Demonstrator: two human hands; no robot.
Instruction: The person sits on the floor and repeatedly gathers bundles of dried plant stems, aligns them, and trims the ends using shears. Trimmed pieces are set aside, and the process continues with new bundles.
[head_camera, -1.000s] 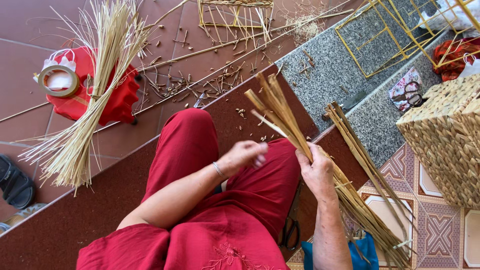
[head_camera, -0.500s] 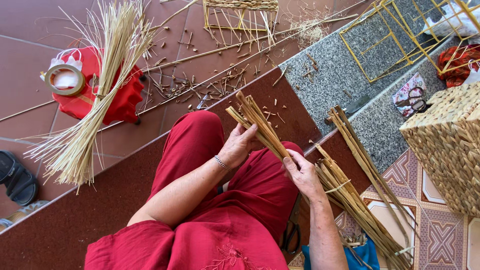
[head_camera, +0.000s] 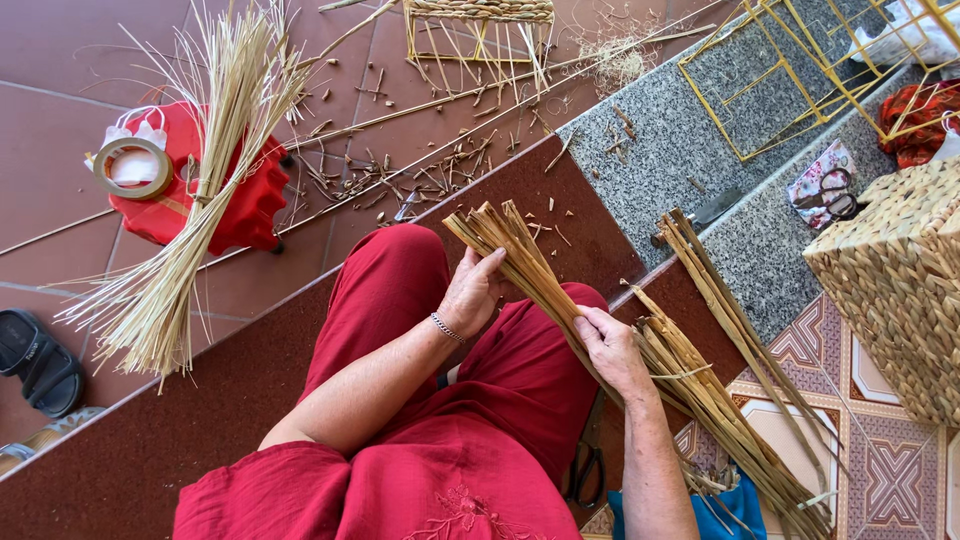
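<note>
Now both hands work one bundle of reeds (head_camera: 520, 262) lying across the red lap. Her left hand (head_camera: 472, 292) cups the bundle near its upper cut ends, fingers curled loosely around it. Her right hand (head_camera: 612, 350) closes around it lower down, just beside a bigger tied sheaf (head_camera: 715, 400) running to the tiled floor. A woven basket (head_camera: 895, 280) stands at right; a red stool (head_camera: 235, 200) carries a tape roll (head_camera: 132, 167).

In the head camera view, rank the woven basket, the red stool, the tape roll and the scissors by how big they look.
1. woven basket, partly cut off
2. red stool
3. tape roll and scissors: look alike, so unranked
</note>
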